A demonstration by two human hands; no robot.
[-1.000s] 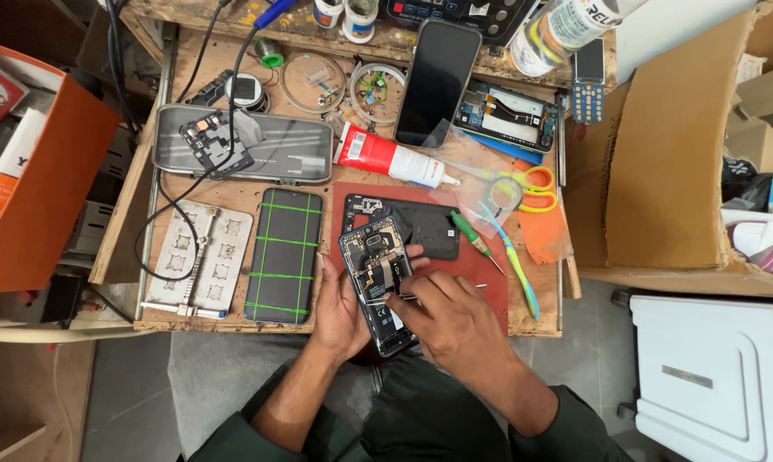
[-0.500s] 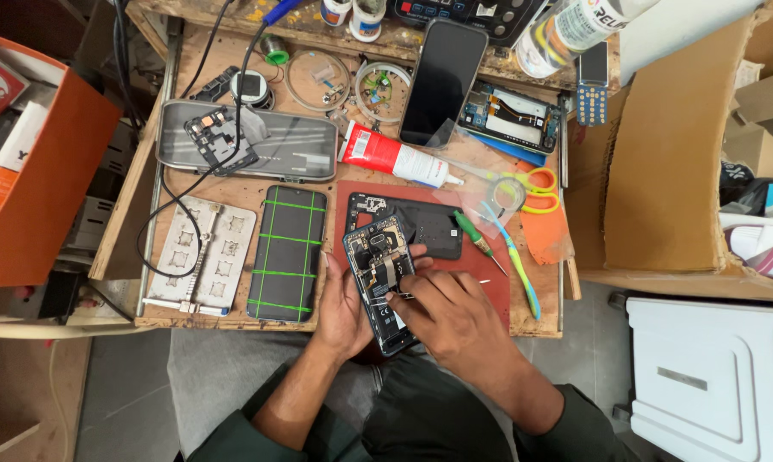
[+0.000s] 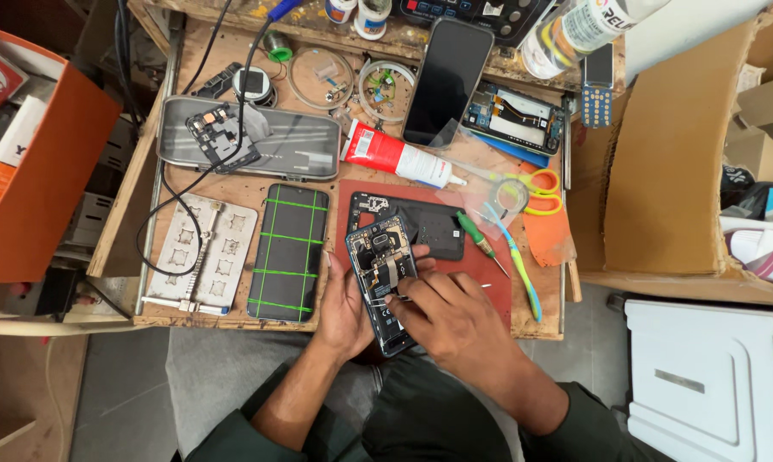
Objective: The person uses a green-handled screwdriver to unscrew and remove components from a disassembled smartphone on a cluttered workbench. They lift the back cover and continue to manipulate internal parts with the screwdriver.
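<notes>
Now my left hand (image 3: 345, 310) grips the opened phone (image 3: 385, 278), barely shifted | right hand (image 3: 448, 318) pinches tweezers (image 3: 385, 299), tips now inside it.

Small wooden workbench (image 3: 232, 184), scuffed top. Red mat (image 3: 498, 287) lies under both hands, with a black phone back cover (image 3: 434, 227) on it above them. Left of the left hand: green-lined phone screen (image 3: 288, 252), then a white metal jig plate (image 3: 202, 257). Further up: grey tray (image 3: 305, 150), red-and-white glue tube (image 3: 395, 154), dark phone (image 3: 446, 81). Right of the right hand: green screwdriver (image 3: 481, 241), toothbrush (image 3: 519, 265), yellow scissors (image 3: 541, 190).
</notes>
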